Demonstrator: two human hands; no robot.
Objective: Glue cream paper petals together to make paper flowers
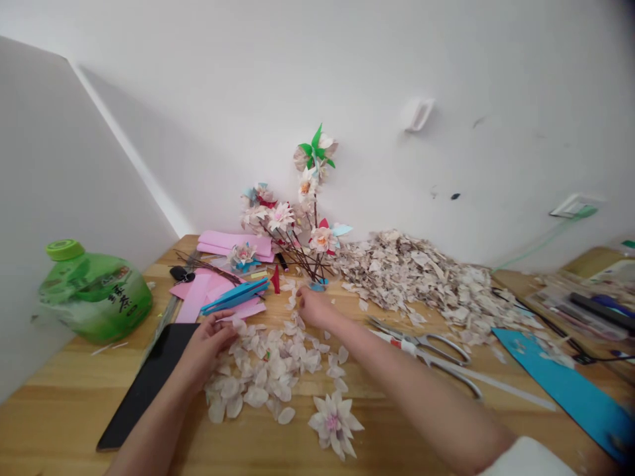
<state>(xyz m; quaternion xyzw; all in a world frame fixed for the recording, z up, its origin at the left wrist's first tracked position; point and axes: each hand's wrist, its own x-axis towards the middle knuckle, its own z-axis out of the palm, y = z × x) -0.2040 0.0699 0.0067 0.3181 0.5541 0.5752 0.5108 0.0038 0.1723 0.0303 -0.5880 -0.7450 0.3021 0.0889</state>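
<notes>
- One green plastic bottle (94, 294) with a green cap and a green label lies on its side at the far left of the wooden table (64, 377).
- One black flat board (149, 377) lies right of the bottle, running from near to far, with the left hand's wrist just over its edge.
- The left hand (208, 344) hovers at the far edge of the petal pile, its fingers loosely curled; whether they pinch a petal is hidden.
- Several sheets of pink paper (233, 244) sit far back against the wall, and more (198, 294) lie just beyond the left hand, with one pair of blue tweezers (235, 296) on top.
- One bunch of paper flowers on dark twigs (297, 225) stands at the far edge, with about seven blooms; one loose bloom (243, 256) lies at its foot.
- Dozens of loose white petals (262, 377) lie scattered in the middle of the table, between both hands.
- One finished white flower (333, 423) with a pink centre lies on the near side of those petals.
- The right hand (312, 307) reaches far, its fingers bunched down near the bunch's base; its grip cannot be made out.
- What look like two pairs of steel scissors (421, 344) lie right of that arm.
- One large heap of pale petal scraps (421, 284) covers the far right.
- One blue card (560, 387) lies at the near right.
</notes>
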